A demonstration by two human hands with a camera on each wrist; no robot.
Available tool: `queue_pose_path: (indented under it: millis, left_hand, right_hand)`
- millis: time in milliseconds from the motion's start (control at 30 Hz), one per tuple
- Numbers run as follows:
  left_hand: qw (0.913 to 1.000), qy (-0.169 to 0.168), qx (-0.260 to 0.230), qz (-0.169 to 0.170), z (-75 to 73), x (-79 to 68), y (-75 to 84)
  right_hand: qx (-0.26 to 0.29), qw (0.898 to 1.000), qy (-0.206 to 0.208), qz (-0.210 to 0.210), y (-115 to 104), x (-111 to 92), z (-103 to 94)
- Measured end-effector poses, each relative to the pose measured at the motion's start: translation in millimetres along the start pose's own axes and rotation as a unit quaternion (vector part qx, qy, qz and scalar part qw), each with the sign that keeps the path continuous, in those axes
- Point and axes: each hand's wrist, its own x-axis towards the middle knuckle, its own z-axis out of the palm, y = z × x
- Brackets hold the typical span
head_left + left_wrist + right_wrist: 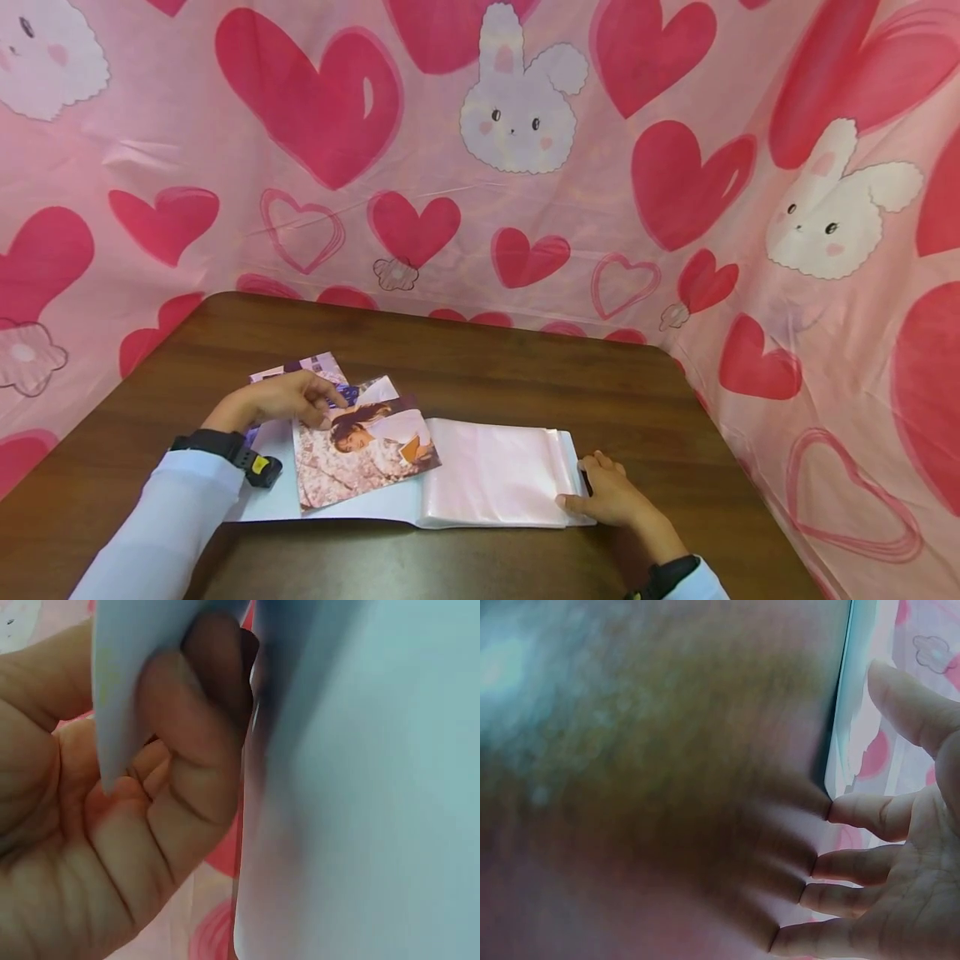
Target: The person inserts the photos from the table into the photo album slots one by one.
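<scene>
The left hand [288, 398] is pinching a photo [366, 454]. The right hand [613, 493], stretched out, is probably keeping the album [491, 475] still.

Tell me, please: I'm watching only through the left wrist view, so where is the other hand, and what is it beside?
Observer: The right hand is at the right edge of an open album.
Visitor: Oh! And what is close to the left hand? I just see something pale and blurry.
Observer: A photo with its printed side facing up, showing a person.
Visitor: Lovely. What does the album lie on?
Observer: A brown table with a wood-grain look.
</scene>
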Motion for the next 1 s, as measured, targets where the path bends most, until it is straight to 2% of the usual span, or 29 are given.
queue_pose_path:
  millis: [300, 567, 833, 1000]
  left_hand:
    - [0.999, -0.021, 0.014, 0.036, 2.6, 0.4, -1.2]
    - [0.9982, -0.016, 0.024, 0.053, 5.2, 4.0, -2.6]
    - [0.9978, -0.032, 0.026, 0.051, 3.7, 1.8, 0.2]
    - [0.9979, -0.027, 0.03, 0.051, 7.7, 3.5, 3.4]
  right_hand:
    - [0.002, 1.0, -0.001, 0.0, -0.2, -0.5, 0.6]
    - [0.001, 1.0, -0.001, 0.0, -0.6, 0.6, 0.3]
    - [-0.002, 1.0, 0.002, -0.001, -1.0, -0.2, 0.6]
    - [-0.003, 1.0, -0.002, 0.001, -0.6, -0.1, 0.3]
